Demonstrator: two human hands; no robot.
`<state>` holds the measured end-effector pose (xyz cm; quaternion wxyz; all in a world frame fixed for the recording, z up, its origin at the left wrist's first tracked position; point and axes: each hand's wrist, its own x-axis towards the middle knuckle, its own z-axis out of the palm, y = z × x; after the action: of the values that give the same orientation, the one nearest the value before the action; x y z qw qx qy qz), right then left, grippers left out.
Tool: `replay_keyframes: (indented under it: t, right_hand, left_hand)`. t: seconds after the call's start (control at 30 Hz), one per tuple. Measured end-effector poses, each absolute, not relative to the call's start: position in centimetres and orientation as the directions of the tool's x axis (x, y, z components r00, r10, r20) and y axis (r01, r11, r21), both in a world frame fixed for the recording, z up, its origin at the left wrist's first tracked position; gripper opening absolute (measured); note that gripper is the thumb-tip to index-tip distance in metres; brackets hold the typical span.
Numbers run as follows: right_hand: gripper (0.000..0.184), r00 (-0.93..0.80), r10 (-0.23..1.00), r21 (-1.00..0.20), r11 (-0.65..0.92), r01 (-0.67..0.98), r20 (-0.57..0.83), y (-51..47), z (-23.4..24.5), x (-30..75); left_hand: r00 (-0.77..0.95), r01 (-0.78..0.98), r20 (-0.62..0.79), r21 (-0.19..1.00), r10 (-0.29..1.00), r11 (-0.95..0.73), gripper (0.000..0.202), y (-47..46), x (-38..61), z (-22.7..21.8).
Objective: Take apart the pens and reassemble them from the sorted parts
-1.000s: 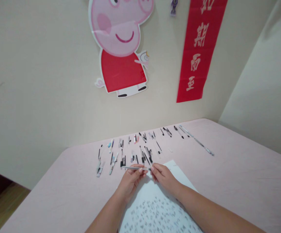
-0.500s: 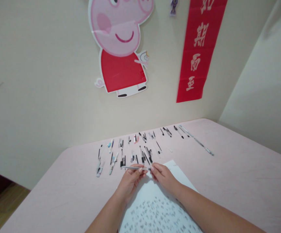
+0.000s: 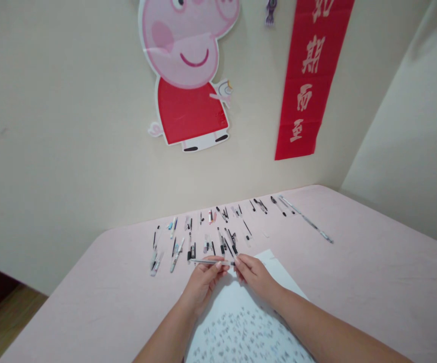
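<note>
My left hand (image 3: 207, 278) is closed around a thin pen (image 3: 202, 261), its grey length pointing out to the left. At the pen's dark right end, the fingertips of my right hand (image 3: 254, 272) pinch together on it. Both hands are above the top part of a white sheet (image 3: 237, 302) covered with small dark marks. Just beyond my fingers lie pen parts: black caps, thin refills and clear barrels, among them a black-capped group (image 3: 230, 242) and a pale patterned barrel (image 3: 176, 256).
A pink-covered table (image 3: 373, 282) meets the wall at the back. More pen pieces lie in two rough rows, with a long clear pen chain (image 3: 309, 222) on the right. On the wall are a cartoon pig cutout (image 3: 191, 108) and a red banner (image 3: 301, 106).
</note>
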<state>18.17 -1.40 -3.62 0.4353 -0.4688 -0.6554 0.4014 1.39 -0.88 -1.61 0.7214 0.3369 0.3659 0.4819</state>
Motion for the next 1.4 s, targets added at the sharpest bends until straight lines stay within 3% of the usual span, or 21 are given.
replay_keyframes:
  t: [0.27,0.5,0.73,1.03,1.4]
  right_hand:
    - [0.025,-0.174,0.955,-0.937,0.275,0.217,0.24,-1.55,-3.28,18.13]
    - [0.047,-0.204,0.96,-0.939,0.24,0.246,0.191,-1.47,-3.59,18.15]
    - [0.029,-0.189,0.955,-0.938,0.267,0.221,0.227,-1.56,-3.35,18.16]
    - [0.052,-0.237,0.954,-0.941,0.242,0.237,0.185,-1.65,-3.48,18.11]
    - [0.044,-0.214,0.955,-0.943,0.251,0.219,0.204,-1.76,-2.99,18.15]
  left_hand:
    - [0.269,-0.467,-0.211,0.824,0.94,0.319,0.028,-0.84,1.44,-1.51]
    - [0.264,-0.445,-0.199,0.843,0.944,0.303,0.026,-0.98,1.41,-1.32]
    - [0.264,-0.464,-0.202,0.831,0.943,0.308,0.028,-0.9,1.45,-1.5]
    - [0.266,-0.463,-0.208,0.829,0.941,0.314,0.028,-1.08,1.45,-1.28]
    - [0.271,-0.444,-0.201,0.841,0.941,0.308,0.027,-1.06,1.4,-1.46]
